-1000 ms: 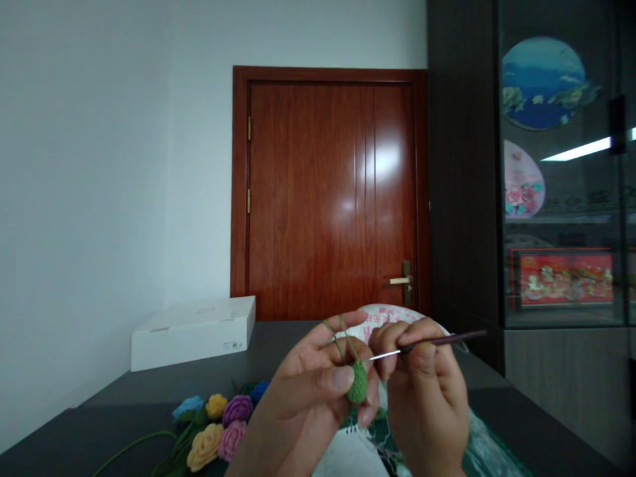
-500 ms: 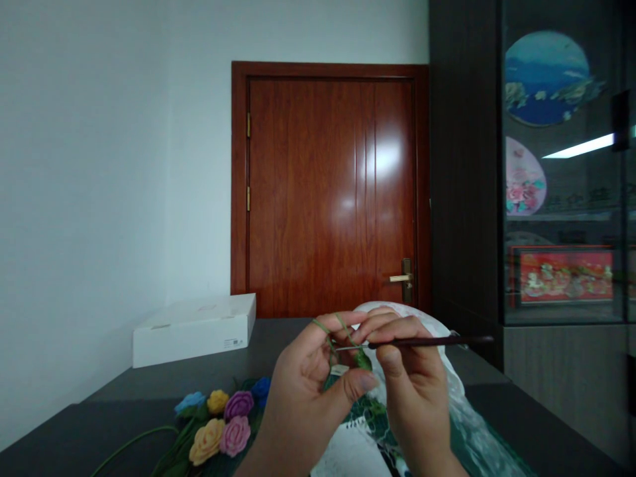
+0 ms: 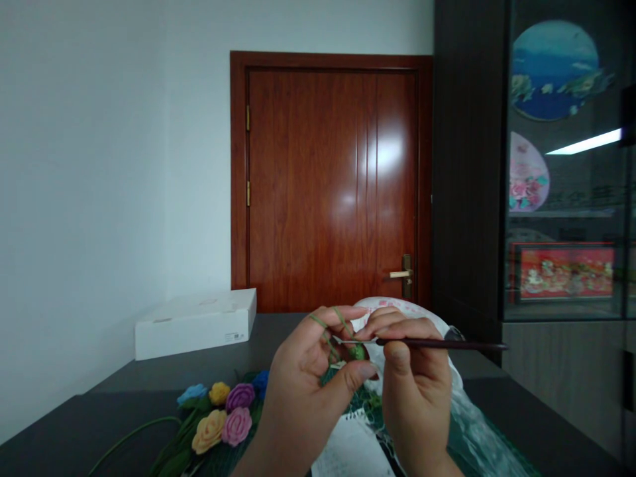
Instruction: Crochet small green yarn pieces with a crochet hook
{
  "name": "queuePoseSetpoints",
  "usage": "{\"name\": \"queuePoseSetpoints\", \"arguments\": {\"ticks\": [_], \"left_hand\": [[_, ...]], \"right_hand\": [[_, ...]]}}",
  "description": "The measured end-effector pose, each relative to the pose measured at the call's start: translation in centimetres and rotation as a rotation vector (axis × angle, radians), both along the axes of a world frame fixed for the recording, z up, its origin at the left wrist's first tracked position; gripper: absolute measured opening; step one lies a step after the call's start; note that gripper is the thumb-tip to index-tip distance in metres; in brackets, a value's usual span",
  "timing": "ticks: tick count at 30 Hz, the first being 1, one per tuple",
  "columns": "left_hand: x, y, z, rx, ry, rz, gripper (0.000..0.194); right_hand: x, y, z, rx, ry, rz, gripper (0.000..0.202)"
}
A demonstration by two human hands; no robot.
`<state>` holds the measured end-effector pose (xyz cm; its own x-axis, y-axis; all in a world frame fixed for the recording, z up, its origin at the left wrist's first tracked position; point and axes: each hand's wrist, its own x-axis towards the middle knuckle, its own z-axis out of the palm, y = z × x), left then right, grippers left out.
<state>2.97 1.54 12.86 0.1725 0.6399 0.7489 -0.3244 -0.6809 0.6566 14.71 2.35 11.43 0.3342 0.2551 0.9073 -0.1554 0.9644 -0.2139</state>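
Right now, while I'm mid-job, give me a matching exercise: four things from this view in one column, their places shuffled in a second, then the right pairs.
Things
1. Crochet hook
2. Pink flower
3. White box
4. Green crocheted piece

Places
A. Toward the back of the table, beyond the flowers
B. By the thumb of the left hand
C. Gripped in the fingers of the right hand
D. Among other coloured flowers

Pairs: 1-C, 2-D, 3-A, 4-B

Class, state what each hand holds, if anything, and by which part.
The right hand holds the crochet hook by the front of its dark handle. The left hand pinches the green crocheted piece; exactly which part is hidden.
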Motion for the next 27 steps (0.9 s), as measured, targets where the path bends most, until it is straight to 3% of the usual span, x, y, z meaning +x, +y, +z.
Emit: {"name": "queuePoseSetpoints", "arguments": {"ticks": [3,8,11,21,27], "left_hand": [[0.1,0.2,-0.2,-0.012,-0.017,0.039,0.040],[0.0,-0.4,0.4,-0.025,0.007,0.039,0.034],[-0.1,-0.9,0.9,-0.049,0.034,0.051,0.034],[-0.1,-1.2,1.1,-0.001,0.065,0.192,0.033],[-0.3,-1.0,0.6,0.076,0.129,0.361,0.030]], "right_hand": [[-0.1,0.0,-0.1,-0.013,0.047,0.020,0.009],[0.1,0.1,0.3,-0.160,0.068,0.360,0.017],[0.8,0.3,0.7,-0.161,0.012,0.436,0.018],[2.8,-0.2,1.0,0.038,-0.180,0.058,0.013],[4.1,-0.8,1.3,0.238,-0.450,-0.322,0.007]]}}
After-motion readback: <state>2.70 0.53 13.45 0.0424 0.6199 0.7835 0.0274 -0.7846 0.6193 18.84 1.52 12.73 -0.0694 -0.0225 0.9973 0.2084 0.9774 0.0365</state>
